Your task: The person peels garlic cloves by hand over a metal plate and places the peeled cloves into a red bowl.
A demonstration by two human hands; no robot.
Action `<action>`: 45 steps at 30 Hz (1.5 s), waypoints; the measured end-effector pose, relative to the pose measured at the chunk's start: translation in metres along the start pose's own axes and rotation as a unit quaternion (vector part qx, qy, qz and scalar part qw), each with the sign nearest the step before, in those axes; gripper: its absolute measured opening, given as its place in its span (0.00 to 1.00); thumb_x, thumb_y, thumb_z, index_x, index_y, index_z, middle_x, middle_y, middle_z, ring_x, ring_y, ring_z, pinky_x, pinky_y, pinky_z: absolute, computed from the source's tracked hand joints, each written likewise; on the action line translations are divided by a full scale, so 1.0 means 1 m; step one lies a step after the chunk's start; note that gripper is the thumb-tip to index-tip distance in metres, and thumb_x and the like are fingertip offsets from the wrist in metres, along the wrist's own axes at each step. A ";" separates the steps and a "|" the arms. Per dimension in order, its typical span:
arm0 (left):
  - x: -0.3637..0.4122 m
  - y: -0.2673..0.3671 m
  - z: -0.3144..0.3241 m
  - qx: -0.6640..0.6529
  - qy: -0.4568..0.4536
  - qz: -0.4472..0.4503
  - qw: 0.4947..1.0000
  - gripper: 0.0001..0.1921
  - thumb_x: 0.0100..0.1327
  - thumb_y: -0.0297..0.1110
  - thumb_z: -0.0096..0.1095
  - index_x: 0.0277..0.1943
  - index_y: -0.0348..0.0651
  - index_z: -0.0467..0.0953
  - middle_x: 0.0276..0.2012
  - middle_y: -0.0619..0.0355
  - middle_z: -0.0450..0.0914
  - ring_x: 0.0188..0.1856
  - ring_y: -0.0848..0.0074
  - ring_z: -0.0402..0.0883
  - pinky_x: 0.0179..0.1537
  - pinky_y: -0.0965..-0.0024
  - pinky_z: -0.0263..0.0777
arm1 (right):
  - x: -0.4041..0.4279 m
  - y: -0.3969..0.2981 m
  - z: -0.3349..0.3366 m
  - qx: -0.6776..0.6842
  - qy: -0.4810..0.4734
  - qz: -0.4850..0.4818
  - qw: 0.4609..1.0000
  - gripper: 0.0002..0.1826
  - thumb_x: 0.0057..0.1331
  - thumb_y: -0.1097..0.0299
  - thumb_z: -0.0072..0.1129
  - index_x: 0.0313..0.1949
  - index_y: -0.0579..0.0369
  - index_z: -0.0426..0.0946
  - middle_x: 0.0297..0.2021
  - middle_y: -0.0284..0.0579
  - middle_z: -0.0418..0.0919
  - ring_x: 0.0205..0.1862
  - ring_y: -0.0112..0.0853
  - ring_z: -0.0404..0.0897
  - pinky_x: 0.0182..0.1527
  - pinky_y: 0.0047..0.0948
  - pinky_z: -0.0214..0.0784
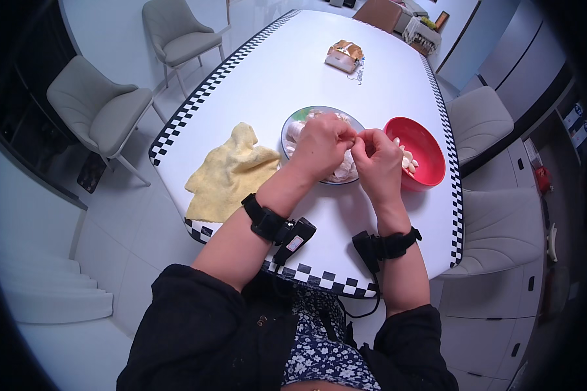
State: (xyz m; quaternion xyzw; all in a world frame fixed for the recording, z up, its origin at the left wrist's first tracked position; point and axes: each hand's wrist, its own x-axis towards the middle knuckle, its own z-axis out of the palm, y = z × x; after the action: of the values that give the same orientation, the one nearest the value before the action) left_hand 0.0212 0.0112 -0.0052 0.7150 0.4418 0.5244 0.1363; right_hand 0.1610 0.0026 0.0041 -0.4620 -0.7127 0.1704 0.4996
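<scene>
My left hand (325,144) and my right hand (379,159) meet fingertip to fingertip above the right side of a plate. Between them they pinch a small piece, apparently a garlic clove (354,140), mostly hidden by the fingers. Below my left hand, the round plate (299,115) with a dark rim holds garlic bulbs (295,130) and papery skins (345,171); the hand covers its middle. Just right of my right hand stands a red bowl (431,155) with several peeled garlic cloves (408,159) on its left side.
A crumpled yellow cloth (230,171) lies left of the plate on the white table (254,88) with its checkered border. An opened packet (345,56) sits towards the far end. Grey chairs (122,115) flank the table. Black devices (293,239) are strapped to both wrists, with cables hanging.
</scene>
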 end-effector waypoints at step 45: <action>0.002 0.003 -0.001 -0.055 0.015 0.013 0.998 0.08 0.51 0.24 0.68 0.36 0.40 0.84 0.30 0.55 0.81 0.29 0.75 0.80 0.34 0.74 0.74 | 0.000 -0.001 -0.002 0.058 0.006 0.008 0.998 0.07 0.63 0.74 0.55 0.34 0.67 0.77 0.25 0.49 0.82 0.27 0.31 0.83 0.32 0.27 0.74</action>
State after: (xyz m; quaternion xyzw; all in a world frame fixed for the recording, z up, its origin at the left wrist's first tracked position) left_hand 0.0220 0.0104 -0.0015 0.7043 0.4046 0.5605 0.1617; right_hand 0.1625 0.0014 0.0060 -0.4393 -0.6946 0.2127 0.5285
